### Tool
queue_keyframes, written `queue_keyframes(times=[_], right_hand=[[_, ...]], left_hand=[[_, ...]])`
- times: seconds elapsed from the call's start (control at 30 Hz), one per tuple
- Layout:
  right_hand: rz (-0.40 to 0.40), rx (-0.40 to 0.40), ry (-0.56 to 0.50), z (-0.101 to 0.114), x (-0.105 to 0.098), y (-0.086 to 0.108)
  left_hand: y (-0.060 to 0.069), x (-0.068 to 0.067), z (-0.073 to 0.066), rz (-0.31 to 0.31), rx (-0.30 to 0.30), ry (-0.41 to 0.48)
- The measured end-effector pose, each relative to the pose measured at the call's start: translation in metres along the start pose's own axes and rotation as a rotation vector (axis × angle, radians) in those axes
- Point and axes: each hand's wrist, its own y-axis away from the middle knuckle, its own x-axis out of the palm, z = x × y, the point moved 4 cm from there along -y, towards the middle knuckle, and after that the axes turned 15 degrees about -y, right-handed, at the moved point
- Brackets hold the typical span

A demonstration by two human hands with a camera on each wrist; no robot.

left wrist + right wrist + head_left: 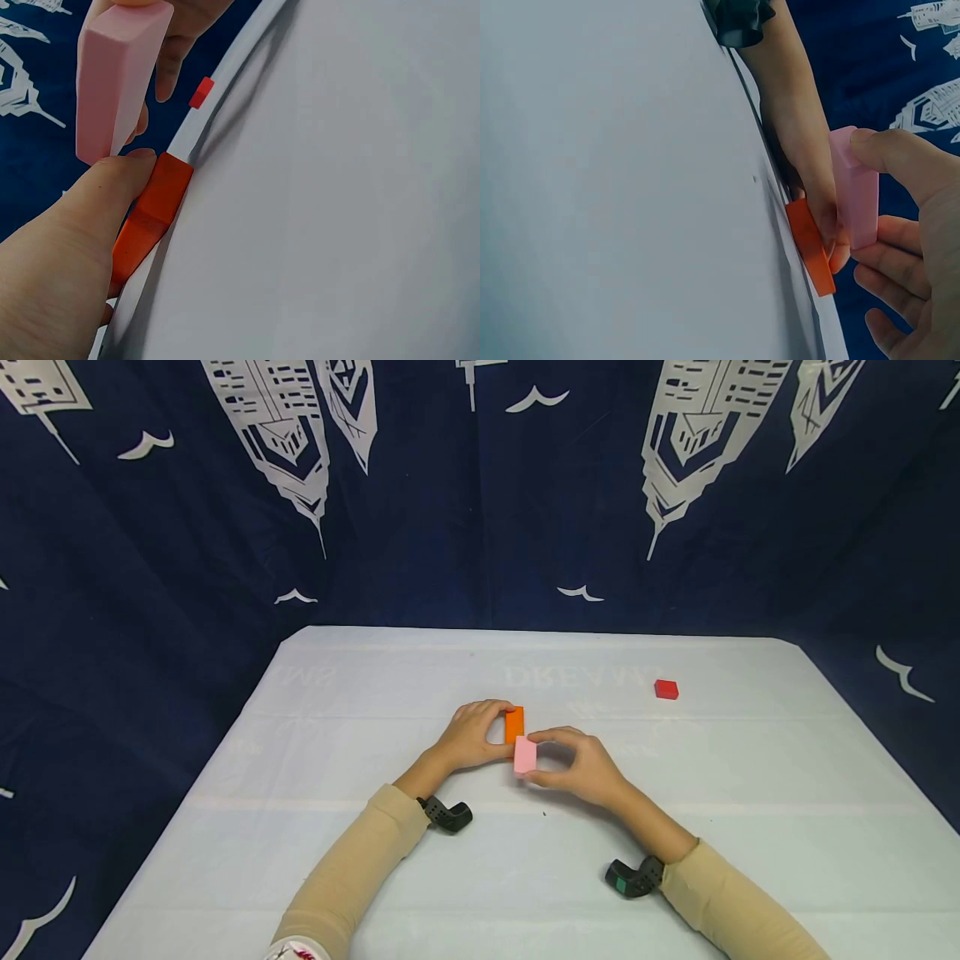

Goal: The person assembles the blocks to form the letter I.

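Observation:
An orange block (514, 722) (163, 196) (810, 246) rests on the white table, pinched between the thumb and fingers of my left hand (472, 735) at its left side. My right hand (583, 767) pinches a pink block (525, 756) (112, 90) (857, 191) from the right, between thumb and fingertips. In the right wrist view the pink block is held raised off the table, beside the left hand's fingers. From the head view it overlaps the near end of the orange block; whether the two touch I cannot tell.
A small red block (666, 689) lies farther back to the right on the white table (360, 710). Behind the table hangs a dark blue cloth (480, 527) with white prints. Each wrist wears a black camera mount (448, 816).

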Motion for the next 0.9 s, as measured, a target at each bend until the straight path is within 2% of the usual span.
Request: queue_keyframes(times=[0.67,0.9], right_hand=[[0.015,-0.03,0.008,0.0074,0.0075,0.0074],[0.061,-0.047,0.004,0.0076,0.01,0.0104]], left_hand=[[-0.0001,0.0016,0.0015,-0.017,0.012,0.004],[0.0001,0.0014,0.0012,-0.026,0.015,0.003]])
